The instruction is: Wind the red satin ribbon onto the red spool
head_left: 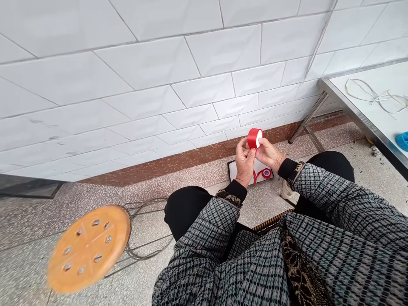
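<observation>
A wide roll of red ribbon (254, 138) with a white core is held up in front of my knees. My right hand (269, 154) grips it from the right, with the thumb at the core opening. My left hand (245, 161) is closed at the roll's lower left, its thumb pressed against the fingers on the red ribbon just under the roll. Below the hands, a white tray with a dark rim (233, 170) lies on the floor. In it are a smaller red roll (267, 173) and a loose red strip (256, 177), partly behind my left hand.
An orange round stool (89, 248) with a wire frame stands at the left. To the right is a metal-edged table (357, 111) bearing a white cord (379, 97) and a blue object (403, 140). A white tiled wall (191, 89) rises ahead.
</observation>
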The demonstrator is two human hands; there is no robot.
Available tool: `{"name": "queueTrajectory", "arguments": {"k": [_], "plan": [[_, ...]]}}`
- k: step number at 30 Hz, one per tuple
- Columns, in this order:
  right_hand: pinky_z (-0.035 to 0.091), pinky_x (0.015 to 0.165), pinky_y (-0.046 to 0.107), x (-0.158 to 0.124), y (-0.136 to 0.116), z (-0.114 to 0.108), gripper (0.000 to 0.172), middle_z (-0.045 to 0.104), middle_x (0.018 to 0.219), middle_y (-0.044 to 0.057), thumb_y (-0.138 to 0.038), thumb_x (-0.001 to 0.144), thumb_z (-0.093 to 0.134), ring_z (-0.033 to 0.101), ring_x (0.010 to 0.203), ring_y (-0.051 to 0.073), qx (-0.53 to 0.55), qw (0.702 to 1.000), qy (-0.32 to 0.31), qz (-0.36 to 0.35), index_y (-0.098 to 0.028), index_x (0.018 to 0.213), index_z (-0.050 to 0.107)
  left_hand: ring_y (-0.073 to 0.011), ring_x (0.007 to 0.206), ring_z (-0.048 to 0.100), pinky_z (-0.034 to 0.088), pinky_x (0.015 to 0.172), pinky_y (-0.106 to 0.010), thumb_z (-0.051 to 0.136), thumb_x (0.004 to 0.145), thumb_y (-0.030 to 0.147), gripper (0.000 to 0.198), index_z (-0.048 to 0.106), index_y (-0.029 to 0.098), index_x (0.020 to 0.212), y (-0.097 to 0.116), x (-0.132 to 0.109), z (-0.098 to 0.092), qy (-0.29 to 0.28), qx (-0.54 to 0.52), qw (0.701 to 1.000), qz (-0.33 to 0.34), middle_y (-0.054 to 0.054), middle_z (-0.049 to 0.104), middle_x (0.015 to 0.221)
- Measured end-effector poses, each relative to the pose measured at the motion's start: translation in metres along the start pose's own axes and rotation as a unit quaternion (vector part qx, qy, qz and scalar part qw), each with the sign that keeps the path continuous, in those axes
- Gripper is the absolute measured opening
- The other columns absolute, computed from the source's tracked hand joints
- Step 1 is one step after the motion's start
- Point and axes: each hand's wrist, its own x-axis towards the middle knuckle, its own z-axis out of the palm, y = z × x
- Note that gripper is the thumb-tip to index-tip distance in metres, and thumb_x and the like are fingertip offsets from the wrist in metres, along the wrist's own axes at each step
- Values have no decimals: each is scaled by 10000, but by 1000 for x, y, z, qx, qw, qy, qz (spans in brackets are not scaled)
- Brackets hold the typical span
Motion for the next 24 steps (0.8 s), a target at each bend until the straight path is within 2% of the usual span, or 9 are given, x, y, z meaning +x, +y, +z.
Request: {"name": "queueTrajectory", "arguments": {"k": [3,5,9,13,17,21,24], "plan": [[641,961,386,1,5,3,342,753,913,15,-375,692,818,695,954,232,21,1000,12,-7,-265,940,610,-108,602,535,352,530,-232,856,883,333,427,646,259,1247,1,4,1,76,-32,996,17,16,664,812],[637,965,369,3,6,3,347,758,929,9,-371,702,837,693,957,225,30,999,9,-15,-266,954,623,-88,541,468,317,509,-238,876,860,336,450,647,254,1238,1,6,0,89,-29,995,31,43,626,751],[629,948,345,7,9,2,373,761,951,6,-370,730,866,689,969,217,34,999,-9,-9,-264,1012,647,-59,431,325,218,446,-257,899,818,408,507,624,228,1203,4,11,-9,42,-30,998,46,102,515,607],[622,863,317,7,13,1,369,749,989,-11,-372,758,880,667,909,183,21,999,-15,18,-264,1020,643,-48,398,297,180,417,-250,908,777,500,568,583,221,1151,7,13,-18,14,-34,997,62,111,529,583],[601,773,323,4,10,2,372,743,1022,-5,-416,797,873,654,907,187,-11,998,-33,44,-278,1081,676,-51,394,290,183,412,-237,897,772,518,563,572,223,1123,17,10,-26,3,-7,998,57,127,479,537],[591,875,317,7,-5,4,432,749,1066,10,-347,786,873,658,959,179,-87,993,-73,28,-267,1179,713,-48,401,283,179,420,-225,881,780,457,533,575,217,1143,34,4,-37,-23,25,999,28,128,476,549],[578,968,355,12,-26,1,608,740,1217,21,-304,810,825,665,1041,197,-213,967,-137,1,-298,1396,662,-43,396,258,151,424,-218,868,777,453,541,570,212,1158,45,-2,-43,-56,44,997,-5,144,441,547]]}}
